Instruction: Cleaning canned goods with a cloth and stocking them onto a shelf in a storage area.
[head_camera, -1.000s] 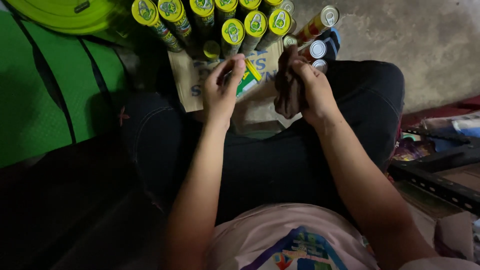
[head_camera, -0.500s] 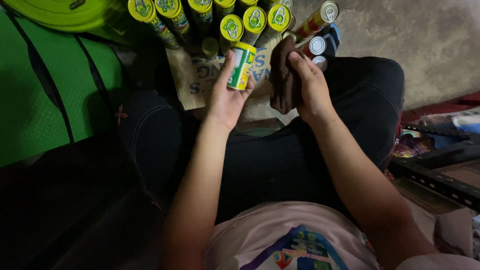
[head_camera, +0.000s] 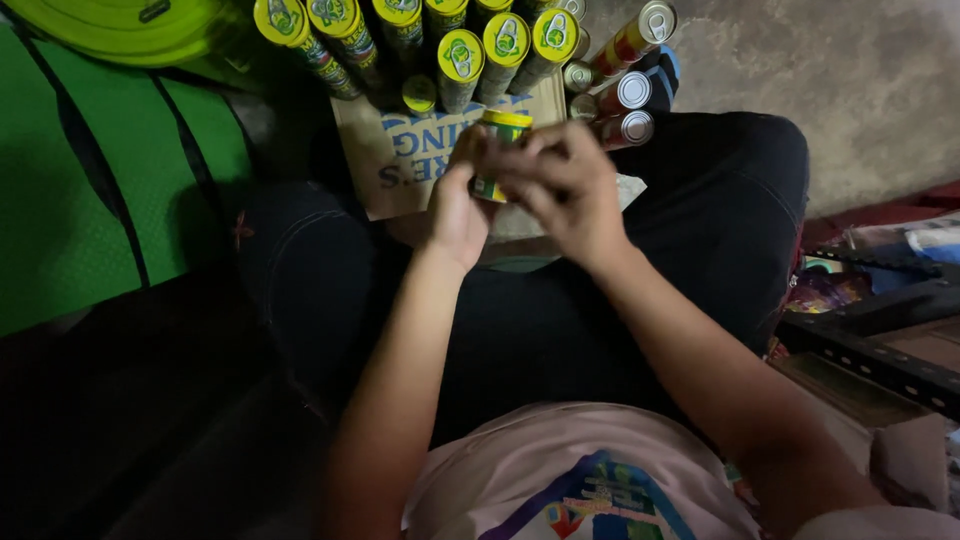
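Concrete floor (head_camera: 860, 90), grey and rough, fills the far side of this dim corner, and the person sits on it with legs crossed in dark trousers. At nine o'clock from the hands lies a green mat (head_camera: 90, 190) with black stripes, and above it, near eleven o'clock, a lime-green lid (head_camera: 110, 25). At twelve o'clock stand yellow-capped canisters (head_camera: 400, 30) in a tight row on a cardboard flap (head_camera: 400, 160), leaning a little toward the viewer.

In the centre the left hand (head_camera: 455, 205) has its fingers wrapped around a small yellow-capped canister (head_camera: 500, 135), holding it upright over the lap. The right hand (head_camera: 565, 185) covers this canister from its other side, fingers curled against it; whether something more is inside this hand, I cannot tell.

At one o'clock lie metal cans (head_camera: 625, 95) on their sides, just beside the row. At three o'clock a black metal frame (head_camera: 880, 340) rests on the floor.

I judge that the risk is the crowding: if a knuckle pushes forward, the leaning row may fall like dominoes, and the lying cans could roll away. A loose grip would drop the canister into the lap.
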